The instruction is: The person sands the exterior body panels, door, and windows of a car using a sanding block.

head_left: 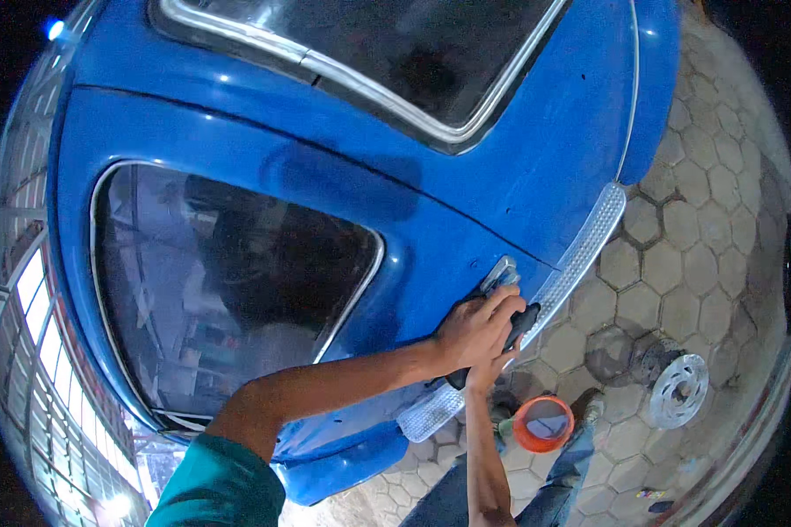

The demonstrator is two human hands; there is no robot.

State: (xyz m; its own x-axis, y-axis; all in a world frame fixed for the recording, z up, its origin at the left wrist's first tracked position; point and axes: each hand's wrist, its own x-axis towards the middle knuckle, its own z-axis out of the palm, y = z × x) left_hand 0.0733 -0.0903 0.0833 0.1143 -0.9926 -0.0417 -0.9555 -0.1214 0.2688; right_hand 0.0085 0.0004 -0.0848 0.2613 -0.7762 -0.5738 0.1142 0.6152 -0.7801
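My left hand (473, 334) reaches in from the lower left, its fingers bent, beside a small silver fitting (501, 274) on the blue car (448, 237). Just below it my right hand (486, 371) comes up from the lower edge, close against the left one, its fingers curled. A black object (524, 323) shows past the fingers on the right, and more black shows to the left of my right hand. Most of it is covered by the hands, so its kind and which hand grips it cannot be made out. Both hands are over a silver dimpled strip (580, 250) along the car's edge.
On the hexagonal paving (642, 299) stands an orange bucket (518, 428) of liquid by my legs. Right of it is a silver disc with holes (679, 392). Silver-trimmed dark windows (228, 272) take up much of the car. A metal grille (35, 334) rises at the far left.
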